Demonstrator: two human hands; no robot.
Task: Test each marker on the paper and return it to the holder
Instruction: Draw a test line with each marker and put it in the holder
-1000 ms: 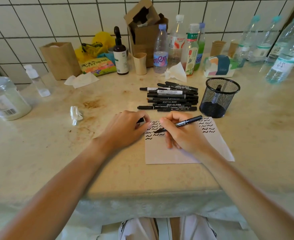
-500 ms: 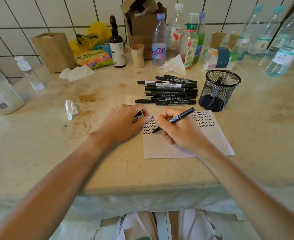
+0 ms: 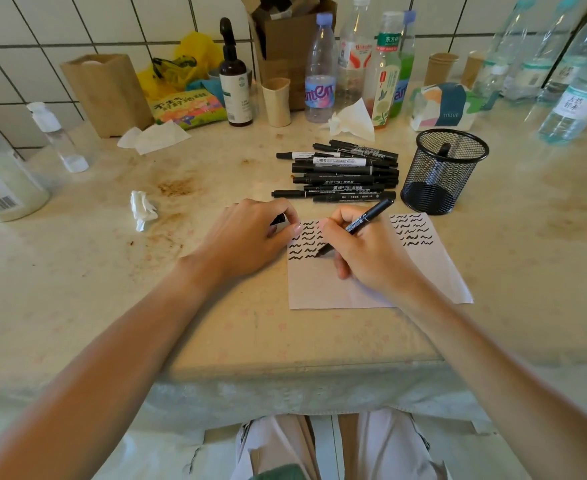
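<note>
Marker (image 3: 361, 226) noted in our right hand (image 3: 371, 252), pinched in a writing grip with its tip touching the paper (image 3: 371, 292) at the end of the lowest row of squiggles. Our left hand (image 3: 250, 237) rests at the sheet's left edge, fingers curled round a small black cap (image 3: 278, 220) (only partly visible). Beyond both hands lies a pile of markers (image 3: 340, 174). The mesh holder (image 3: 441, 174) stands beyond the right hand, one marker inside.
</note>
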